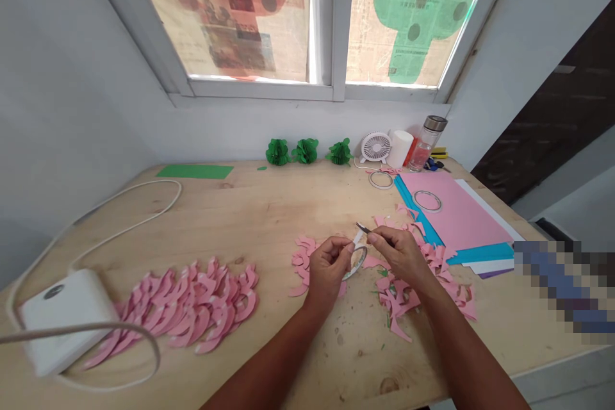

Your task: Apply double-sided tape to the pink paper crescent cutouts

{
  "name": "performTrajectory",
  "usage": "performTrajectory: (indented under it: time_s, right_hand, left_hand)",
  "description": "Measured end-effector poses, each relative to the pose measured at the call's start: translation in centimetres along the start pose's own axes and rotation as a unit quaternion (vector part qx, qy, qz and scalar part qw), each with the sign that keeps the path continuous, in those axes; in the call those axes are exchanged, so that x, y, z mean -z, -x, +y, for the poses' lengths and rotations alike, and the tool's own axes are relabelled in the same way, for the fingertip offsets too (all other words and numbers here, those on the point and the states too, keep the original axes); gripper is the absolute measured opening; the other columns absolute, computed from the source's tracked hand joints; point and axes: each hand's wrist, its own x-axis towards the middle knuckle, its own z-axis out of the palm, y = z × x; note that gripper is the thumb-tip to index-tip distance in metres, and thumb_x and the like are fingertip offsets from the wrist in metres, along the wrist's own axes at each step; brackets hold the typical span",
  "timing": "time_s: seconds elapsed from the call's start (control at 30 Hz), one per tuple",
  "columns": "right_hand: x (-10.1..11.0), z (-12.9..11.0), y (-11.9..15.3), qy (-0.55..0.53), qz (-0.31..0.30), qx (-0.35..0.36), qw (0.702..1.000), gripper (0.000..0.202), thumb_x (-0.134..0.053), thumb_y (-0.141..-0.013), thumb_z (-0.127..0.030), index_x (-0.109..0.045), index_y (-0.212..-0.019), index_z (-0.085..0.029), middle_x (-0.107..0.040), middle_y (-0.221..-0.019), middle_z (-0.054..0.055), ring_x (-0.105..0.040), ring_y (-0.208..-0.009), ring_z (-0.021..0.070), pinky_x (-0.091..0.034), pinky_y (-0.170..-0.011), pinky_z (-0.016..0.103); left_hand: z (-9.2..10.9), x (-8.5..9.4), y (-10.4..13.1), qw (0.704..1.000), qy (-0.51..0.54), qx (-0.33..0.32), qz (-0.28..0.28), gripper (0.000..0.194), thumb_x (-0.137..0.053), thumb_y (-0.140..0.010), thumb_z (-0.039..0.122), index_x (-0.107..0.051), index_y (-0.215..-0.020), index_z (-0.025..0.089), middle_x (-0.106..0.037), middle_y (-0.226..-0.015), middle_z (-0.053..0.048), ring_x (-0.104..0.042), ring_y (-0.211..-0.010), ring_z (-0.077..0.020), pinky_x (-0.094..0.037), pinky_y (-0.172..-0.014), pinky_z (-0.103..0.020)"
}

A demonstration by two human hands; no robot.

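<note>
Left hand [331,267]: grip closed, fingers pinching tape roll [356,262] above surface [230,205], between pink curved pieces [302,262] and pink scraps [398,301]. Right hand [398,253]: grip closed on small dark-tipped tool [364,228], beside white tape strip [357,237].

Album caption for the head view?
Left hand holding a round white tape roll, right hand a small dark tool, among curved pink paper pieces.

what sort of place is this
Probably a paper-craft workspace, perhaps in a home or classroom: a pale wooden table by a papered window holds curved pink paper cut-outs, three green paper pompoms and stacked coloured sheets. Whether it is a home or a classroom, I cannot tell.
</note>
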Motion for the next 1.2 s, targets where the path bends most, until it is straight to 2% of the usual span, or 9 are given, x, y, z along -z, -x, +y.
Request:
performTrajectory:
  time_s: [0.33, 0.53, 1.2]
  right_hand:
    - [-0.14, -0.05, -0.16, -0.002, 0.004, -0.002, 1.000, 0.035, -0.044, -0.083, -0.047, -0.055, -0.069, -0.016, -0.039, -0.055, -0.004, -0.035, -0.052, 0.0088, -0.024, -0.048, 0.022]
    - [-0.22, -0.05, -0.13, 0.011, -0.014, -0.003, 1.000, 0.035, -0.044, -0.083, -0.045, -0.054, -0.068, -0.016, -0.038, -0.056, -0.004, -0.035, -0.053, 0.0088, -0.024, -0.049, 0.022]
    - [-0.52, 0.15, -0.07, 0.002, -0.025, 0.015, 1.000, 0.036, -0.043, -0.084, -0.046, -0.059, -0.075, -0.015, -0.039, -0.057, -0.004, -0.034, -0.054, 0.0090, -0.024, -0.049, 0.022]
  left_hand:
    - [-0.28, 0.05, -0.06, 1.000, 0.001, -0.009, -0.005, 0.025, -0.066, -0.065, 0.038, -0.057, -0.070, 0.015, -0.045, -0.044, 0.006, -0.035, -0.034, -0.0042, -0.025, -0.033, -0.016]
    - [-0.24, 0.11, 0.01, 1.000, 0.007, -0.011, 0.009, 0.025, -0.066, -0.065, 0.039, -0.057, -0.071, 0.016, -0.046, -0.045, 0.006, -0.036, -0.035, -0.0047, -0.025, -0.033, -0.016]
    - [-0.17, 0.06, -0.03, 1.000, -0.003, -0.019, -0.015, 0.023, -0.066, -0.065, 0.035, -0.057, -0.070, 0.015, -0.045, -0.046, 0.006, -0.037, -0.037, -0.0047, -0.027, -0.035, -0.016]
